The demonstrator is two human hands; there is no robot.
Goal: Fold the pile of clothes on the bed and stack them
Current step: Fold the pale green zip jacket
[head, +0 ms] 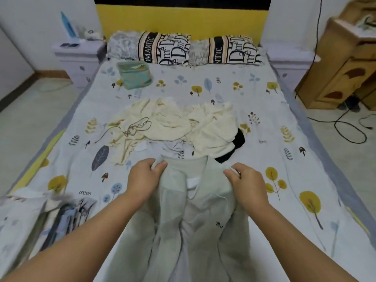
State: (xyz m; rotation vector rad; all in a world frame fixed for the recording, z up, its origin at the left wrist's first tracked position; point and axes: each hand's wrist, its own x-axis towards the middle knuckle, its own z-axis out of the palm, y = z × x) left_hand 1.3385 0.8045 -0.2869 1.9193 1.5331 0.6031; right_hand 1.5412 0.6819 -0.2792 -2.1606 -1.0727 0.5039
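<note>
Sweatshirt [193, 216], grey, nearside of pile [173, 127]: left hand [145, 176] and right hand [247, 182] pinch shoulders. Advice: pull taut, lay flat, fold.

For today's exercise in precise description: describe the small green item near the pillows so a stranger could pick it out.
Start at the yellow headboard, drop to the two lettered pillows. Just below the left pillow, on the tree-print sheet, lies a folded mint-green cloth. It alone is green and lies apart from the cream pile.
</note>
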